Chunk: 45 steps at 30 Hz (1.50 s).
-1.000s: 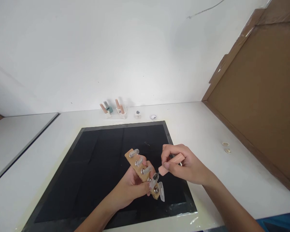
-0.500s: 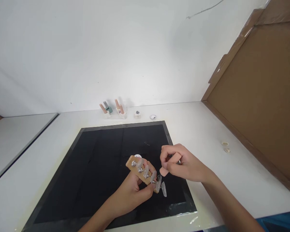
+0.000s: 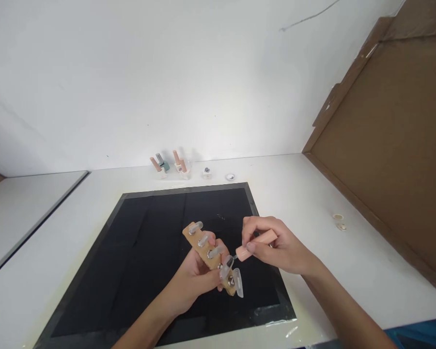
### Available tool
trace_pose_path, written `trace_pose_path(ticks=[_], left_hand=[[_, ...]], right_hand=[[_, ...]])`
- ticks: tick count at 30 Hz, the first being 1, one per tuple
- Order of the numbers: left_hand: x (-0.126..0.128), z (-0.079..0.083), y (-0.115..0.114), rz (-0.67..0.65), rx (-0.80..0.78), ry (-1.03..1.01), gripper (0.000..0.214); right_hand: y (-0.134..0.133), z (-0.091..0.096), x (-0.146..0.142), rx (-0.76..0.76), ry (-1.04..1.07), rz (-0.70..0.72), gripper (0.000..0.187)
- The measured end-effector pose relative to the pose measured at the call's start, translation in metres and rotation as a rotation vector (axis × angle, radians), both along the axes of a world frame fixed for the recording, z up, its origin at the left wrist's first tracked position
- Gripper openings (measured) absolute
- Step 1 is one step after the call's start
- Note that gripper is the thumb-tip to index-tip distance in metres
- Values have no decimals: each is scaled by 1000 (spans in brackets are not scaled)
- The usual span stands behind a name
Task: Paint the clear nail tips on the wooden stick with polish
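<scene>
My left hand (image 3: 192, 283) is closed around a narrow tan board (image 3: 214, 263), held tilted above the black mat. Several clear false nail tips (image 3: 215, 252) stand on silvery round studs along it. My right hand (image 3: 279, 247) pinches a nail polish brush (image 3: 257, 245) by its peach cap. Its dark bristle end points down-left and meets, or nearly meets, the nail tip (image 3: 225, 269) second from the near end. Whether the bristles touch that tip I cannot tell. My left fingers behind the board are partly hidden.
Beneath both hands lies the black mat (image 3: 156, 271), taped to a white table. Along the wall stand peach-capped and grey-capped polish bottles (image 3: 162, 164), a small clear jar (image 3: 207, 172) and a small white dish (image 3: 230, 177). Two small round pieces (image 3: 339, 222) lie at right, near a cardboard panel (image 3: 392, 145).
The board has turned in my left hand and shifted slightly left, so the nail tips face differently. The brush has tilted flatter, and its bristle end now shows at a nail tip.
</scene>
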<state>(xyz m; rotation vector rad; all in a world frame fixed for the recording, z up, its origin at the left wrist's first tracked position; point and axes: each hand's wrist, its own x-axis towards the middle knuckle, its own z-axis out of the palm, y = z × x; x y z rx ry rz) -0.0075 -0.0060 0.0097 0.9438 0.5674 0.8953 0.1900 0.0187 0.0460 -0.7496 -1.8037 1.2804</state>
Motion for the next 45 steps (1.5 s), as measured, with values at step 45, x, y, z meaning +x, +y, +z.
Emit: trace_pose_path(ticks=[45], left_hand=[[1, 3, 3, 186, -274, -44, 39]], right_hand=[[2, -2, 0, -279, 224, -106, 14]])
